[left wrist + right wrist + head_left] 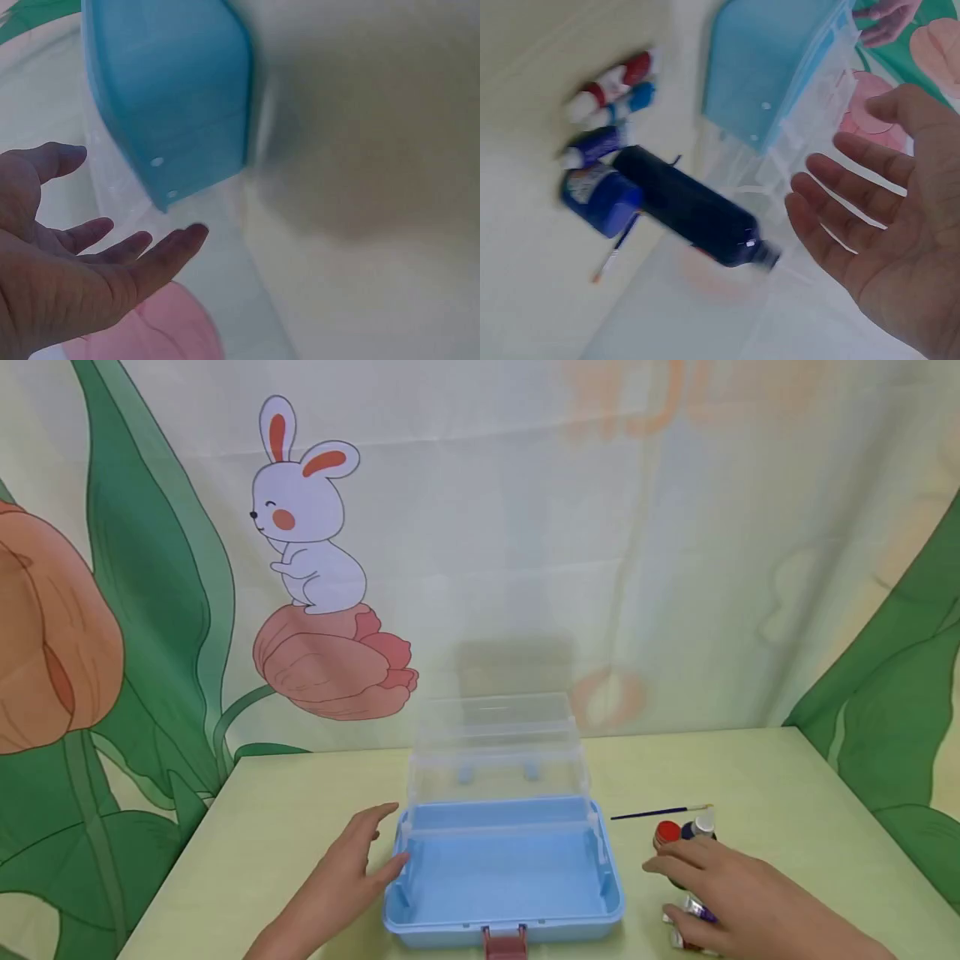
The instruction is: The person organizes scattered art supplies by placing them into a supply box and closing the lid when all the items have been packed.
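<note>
A light blue plastic box (pixel 450 935) stands with its clear lid (pixel 495 785) raised at the back and a reddish clasp (pixel 505 945) at its front. Its tray holds nothing. Just left of the box, my left hand (pixel 341 877) hovers with fingers spread, gripping nothing. My right hand (pixel 750 893) is above the paints at the box's right, its fingers apart and holding nothing. In the right wrist view I see a dark bottle (pixel 694 210), a blue jar (pixel 600 196), a purple tube (pixel 596 146), a blue tube (pixel 626 105) and a red-and-white tube (pixel 615 86).
Beyond the paints lies a thin paintbrush (pixel 652 814). A red-topped container (pixel 667 833) shows beside my right fingers, which partly cover the paints. Behind the pale green table (pixel 300 793) hangs a printed cloth (pixel 480 527) with a rabbit and tulips.
</note>
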A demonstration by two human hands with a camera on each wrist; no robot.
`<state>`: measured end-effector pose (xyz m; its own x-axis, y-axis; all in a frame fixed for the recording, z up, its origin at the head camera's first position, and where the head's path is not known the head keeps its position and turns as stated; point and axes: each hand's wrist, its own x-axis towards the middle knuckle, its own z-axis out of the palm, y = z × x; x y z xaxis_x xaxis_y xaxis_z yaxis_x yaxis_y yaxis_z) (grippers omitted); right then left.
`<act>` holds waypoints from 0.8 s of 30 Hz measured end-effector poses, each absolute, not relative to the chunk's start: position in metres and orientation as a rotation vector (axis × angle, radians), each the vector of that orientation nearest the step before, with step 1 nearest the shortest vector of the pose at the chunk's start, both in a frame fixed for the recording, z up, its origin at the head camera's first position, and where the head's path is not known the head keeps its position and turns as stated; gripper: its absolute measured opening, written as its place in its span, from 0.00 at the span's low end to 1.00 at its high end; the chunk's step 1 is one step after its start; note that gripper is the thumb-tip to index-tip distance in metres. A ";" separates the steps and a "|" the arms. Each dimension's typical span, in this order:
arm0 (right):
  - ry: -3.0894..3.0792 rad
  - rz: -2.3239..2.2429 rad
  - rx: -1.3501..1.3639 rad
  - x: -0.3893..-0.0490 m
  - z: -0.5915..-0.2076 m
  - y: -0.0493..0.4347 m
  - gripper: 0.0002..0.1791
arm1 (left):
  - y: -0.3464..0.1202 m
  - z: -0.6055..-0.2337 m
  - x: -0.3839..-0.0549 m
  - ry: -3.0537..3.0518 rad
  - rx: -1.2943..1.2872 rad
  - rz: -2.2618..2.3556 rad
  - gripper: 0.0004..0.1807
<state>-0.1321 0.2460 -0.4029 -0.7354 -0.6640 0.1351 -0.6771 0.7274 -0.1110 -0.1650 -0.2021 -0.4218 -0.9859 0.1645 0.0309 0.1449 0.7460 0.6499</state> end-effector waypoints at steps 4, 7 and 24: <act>-3.145 0.367 0.978 -0.135 -0.413 0.252 0.18 | -0.205 -0.438 -0.168 2.664 0.071 1.354 0.35; -3.303 0.476 0.865 -0.136 -0.423 0.254 0.18 | -0.206 -0.448 -0.168 2.481 -0.043 1.538 0.35; -3.431 0.490 0.692 -0.140 -0.471 0.254 0.10 | -0.215 -0.456 -0.173 2.130 -0.095 1.757 0.34</act>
